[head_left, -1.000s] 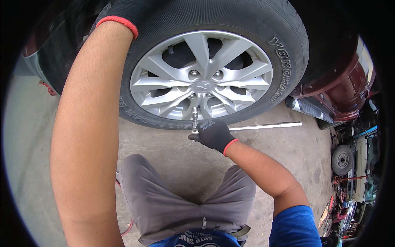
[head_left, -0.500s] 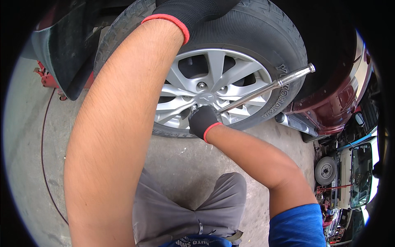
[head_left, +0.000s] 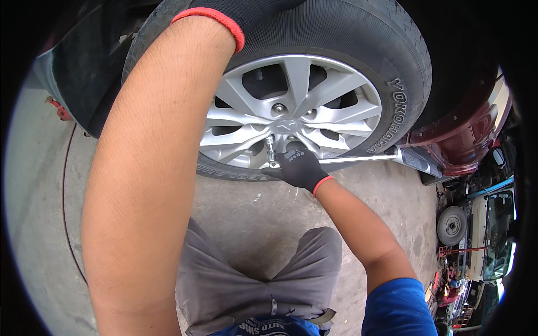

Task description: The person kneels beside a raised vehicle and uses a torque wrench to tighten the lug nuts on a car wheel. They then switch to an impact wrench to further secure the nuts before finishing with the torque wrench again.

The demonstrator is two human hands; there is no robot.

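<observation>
Head view only. Right hand (head_left: 300, 168), black glove with red cuff, is clenched round the head end of the wrench (head_left: 336, 161), just below the hub. The socket extension (head_left: 270, 151) runs up from the fist to a lug nut low on the alloy wheel (head_left: 291, 115). The long steel handle sticks out right, roughly level, its tip near the maroon car body (head_left: 465, 140).

Left hand (head_left: 241, 11) is gloved too and sits on top of the tyre (head_left: 347, 33) at the far edge. Its fingers are cut off by the frame, so I cannot tell whether they grip or just rest. The forearm fills the left of the picture.

Handling, my read: the wrench is stiff, fairly heavy steel, and smooth chrome could slip in a glove. Holding at the head steadies the socket; leverage sits out at the handle's far end. The wheel looks heavy and rigid.

Grey trousers (head_left: 252, 280) near, concrete floor (head_left: 246, 201) below the wheel.
</observation>
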